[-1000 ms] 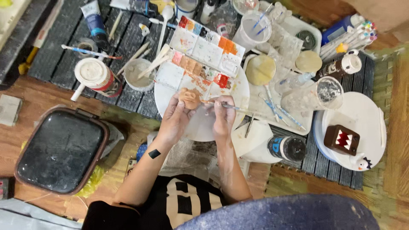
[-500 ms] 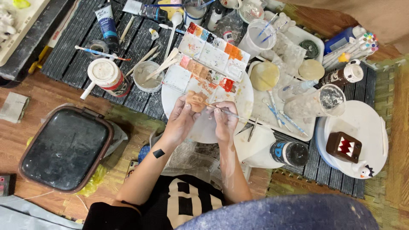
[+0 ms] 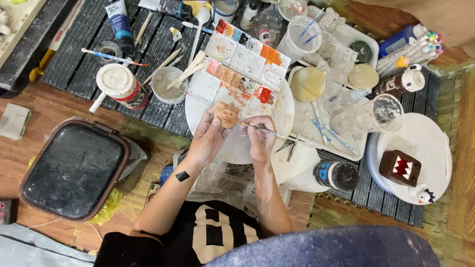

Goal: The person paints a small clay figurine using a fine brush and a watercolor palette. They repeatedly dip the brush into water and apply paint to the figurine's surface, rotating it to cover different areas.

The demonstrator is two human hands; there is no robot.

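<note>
Clay, by the look of it: the small tan figurine (image 3: 227, 113) seems light, rigid and breakable, with wet paint likely on its face, so it is best gripped by the back and edges. The left hand (image 3: 208, 138) does just that, fingers curled shut around it from below and behind, lifting it above the round white plate (image 3: 277, 111). The right hand (image 3: 260, 138), just beside the left, pinches a thin paintbrush (image 3: 269, 132), its tip at the figurine's near side. Ahead of both hands lies the paint palette (image 3: 242, 64).
</note>
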